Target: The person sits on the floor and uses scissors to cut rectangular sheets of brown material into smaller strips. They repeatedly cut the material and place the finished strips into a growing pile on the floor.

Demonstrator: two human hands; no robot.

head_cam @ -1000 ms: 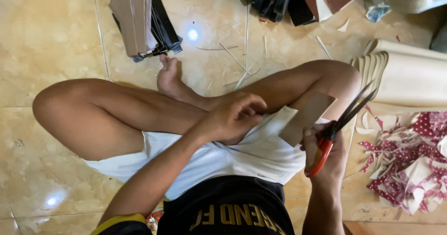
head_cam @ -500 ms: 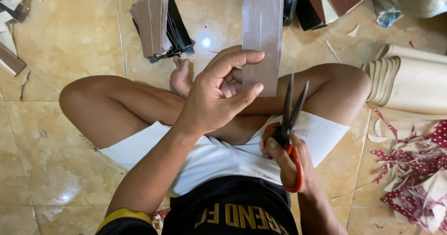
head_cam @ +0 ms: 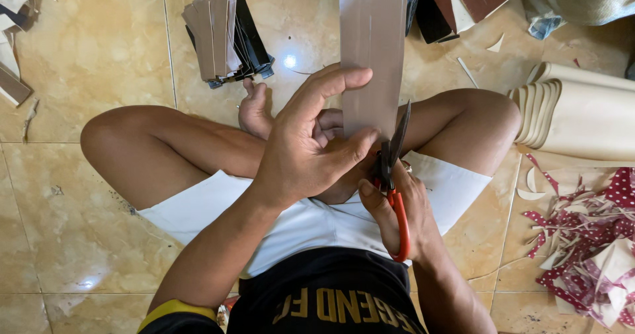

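Cardboard strip [head_cam: 372, 49] stands upright, pinched at its lower edge by the left hand [head_cam: 307, 152], steadying it beside red-handled scissors [head_cam: 391, 175] the right hand [head_cam: 400, 211] grips, blades closed.

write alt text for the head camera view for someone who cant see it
A person sitting cross-legged on a tiled floor holds a grey-brown strip of sheet material upright in the left hand, while the right hand sets red-handled scissors to its lower edge. A stack of cut strips lies ahead.
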